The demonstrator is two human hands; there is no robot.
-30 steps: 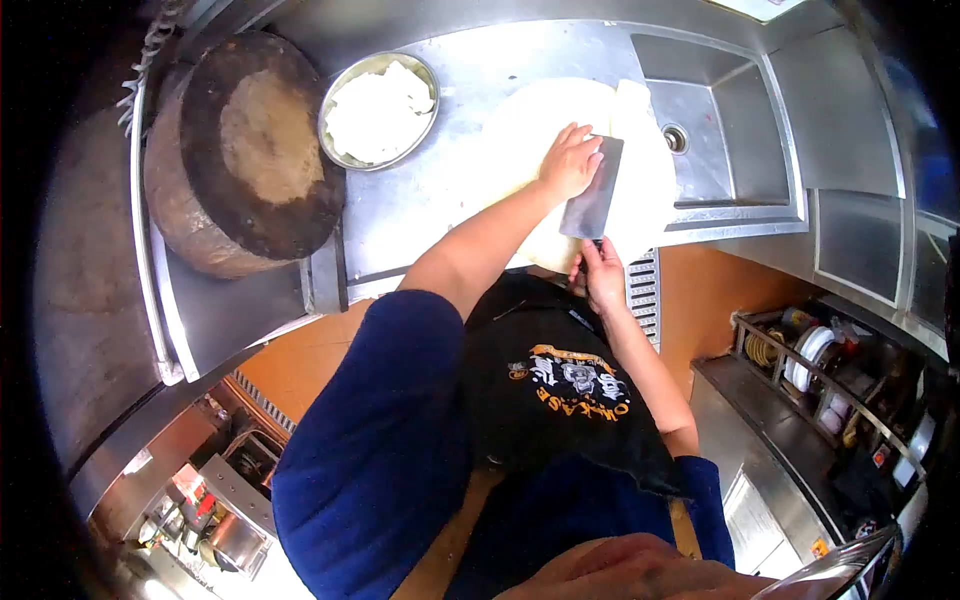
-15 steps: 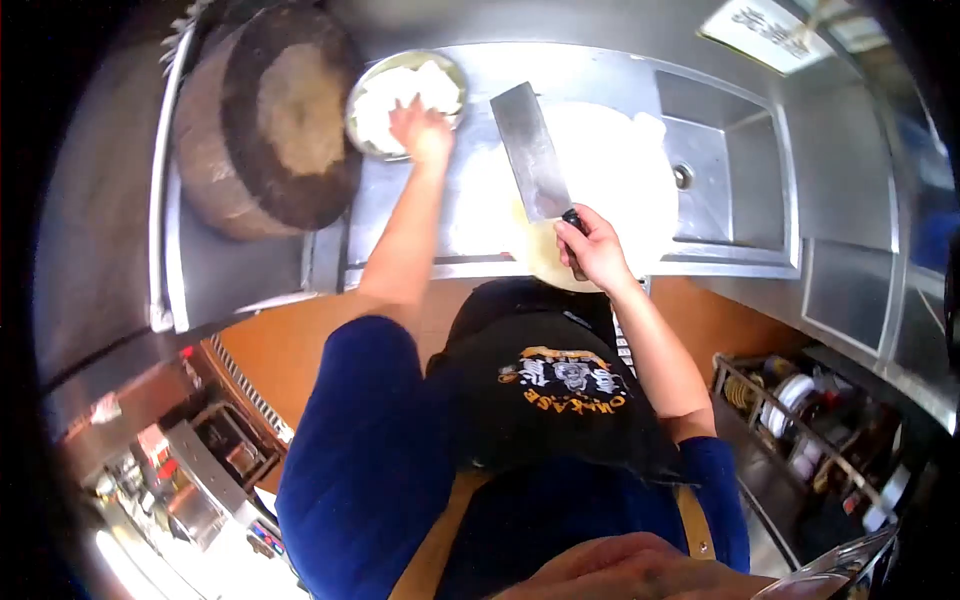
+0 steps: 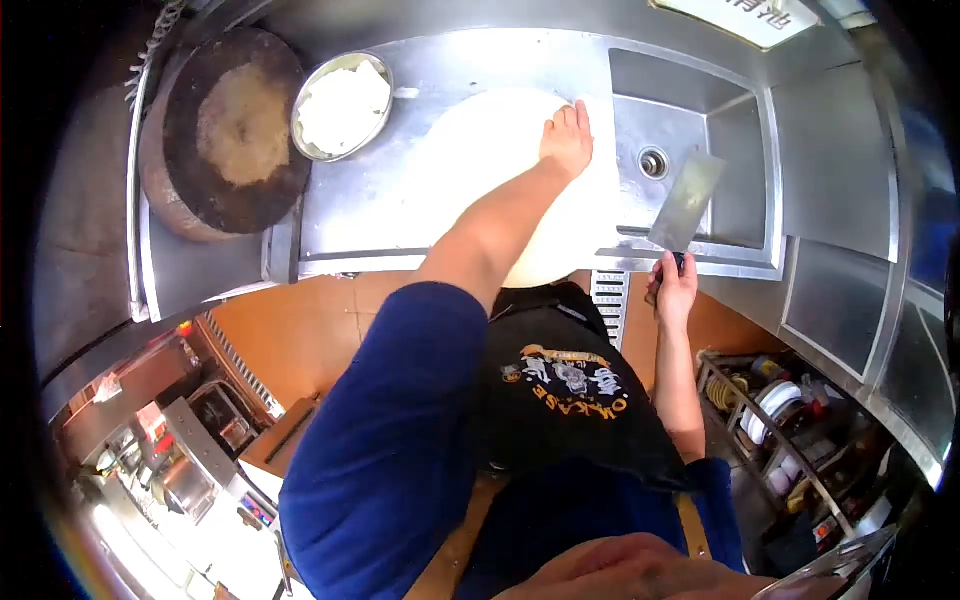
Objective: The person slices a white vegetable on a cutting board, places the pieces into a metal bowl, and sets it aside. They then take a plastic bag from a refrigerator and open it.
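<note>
In my right hand (image 3: 675, 285) is a cleaver (image 3: 688, 203), gripped by its dark handle. Its broad blade points away from me over the near part of the sink. My left hand (image 3: 567, 143) rests at the right side of a round white cutting board (image 3: 490, 150), fingers close together and bent down. Whatever lies beneath those fingers is hidden, and glare washes out the board's surface. A metal bowl (image 3: 386, 112) with white chunks (image 3: 345, 105) in it stands on the steel counter to the left of the board.
A thick round wooden chopping block (image 3: 243, 125) stands left of the bowl. The steel sink (image 3: 735, 150) with its drain (image 3: 653, 163) is right of the board. A rack (image 3: 775, 430) with stacked dishes stands low at the right.
My left hand has left the bowl and moved right to the board's far right side. My right hand has carried the cleaver from above the board rightwards over the sink. The view has shifted.
</note>
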